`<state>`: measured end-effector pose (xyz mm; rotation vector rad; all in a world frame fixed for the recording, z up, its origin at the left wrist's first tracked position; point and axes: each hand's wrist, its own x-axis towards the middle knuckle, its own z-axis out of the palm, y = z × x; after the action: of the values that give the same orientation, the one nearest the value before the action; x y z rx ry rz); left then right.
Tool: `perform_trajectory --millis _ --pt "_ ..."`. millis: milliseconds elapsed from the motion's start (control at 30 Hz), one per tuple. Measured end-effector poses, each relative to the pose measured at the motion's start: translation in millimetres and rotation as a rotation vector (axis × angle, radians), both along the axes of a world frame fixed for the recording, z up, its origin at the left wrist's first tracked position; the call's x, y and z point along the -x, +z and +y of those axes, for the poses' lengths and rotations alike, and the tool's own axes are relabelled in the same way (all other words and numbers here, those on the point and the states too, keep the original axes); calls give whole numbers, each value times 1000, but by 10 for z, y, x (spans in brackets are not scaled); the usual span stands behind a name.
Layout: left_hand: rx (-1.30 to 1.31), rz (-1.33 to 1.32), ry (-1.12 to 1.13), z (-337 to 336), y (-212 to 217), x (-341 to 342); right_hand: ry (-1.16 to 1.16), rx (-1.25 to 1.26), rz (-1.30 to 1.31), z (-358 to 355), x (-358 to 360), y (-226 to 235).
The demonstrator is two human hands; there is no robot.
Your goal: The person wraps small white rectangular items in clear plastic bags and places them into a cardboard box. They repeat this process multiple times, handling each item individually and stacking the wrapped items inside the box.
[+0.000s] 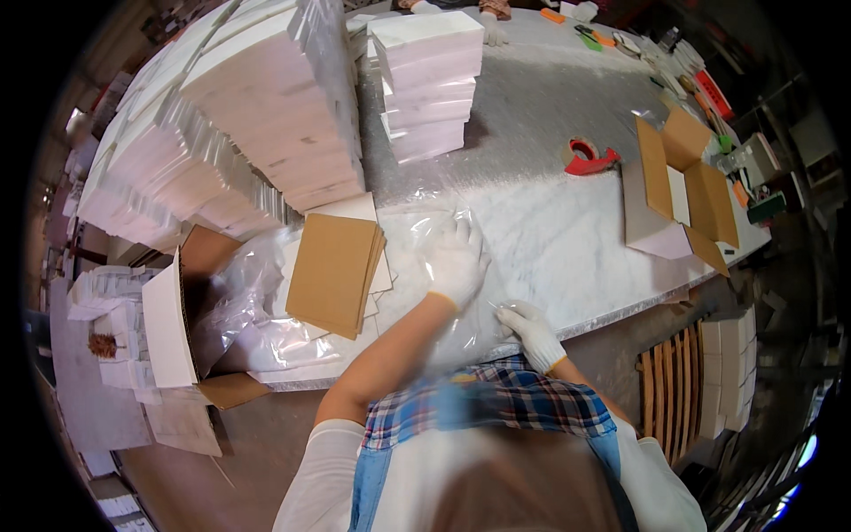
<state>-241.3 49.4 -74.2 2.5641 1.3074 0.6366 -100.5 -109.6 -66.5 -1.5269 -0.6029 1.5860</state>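
On the desk [532,106], a tall tile stack [432,84] stands beside bigger tile rows [266,106] at the left, a red tape dispenser [592,160] lies near an open box [651,232] at the right, and off the desk's right side wooden slats [680,377] sit beside white blocks [729,368].

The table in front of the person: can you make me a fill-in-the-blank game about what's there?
1. The left hand is gloved in ____.
2. The tape dispenser is coloured ____.
3. The brown cardboard sheets lie to the left hand's ____.
4. The box right of the dispenser is not shut but ____.

Missing words: white; red; left; open.
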Motion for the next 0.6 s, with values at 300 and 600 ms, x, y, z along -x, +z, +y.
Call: perform_trajectory --millis 300,600 --pt "10 67 -102 -353 39 90 92 11 -348 -660 117 -133" --pt "-10 30 -213 -525 135 138 351 2 -608 -878 23 -214"
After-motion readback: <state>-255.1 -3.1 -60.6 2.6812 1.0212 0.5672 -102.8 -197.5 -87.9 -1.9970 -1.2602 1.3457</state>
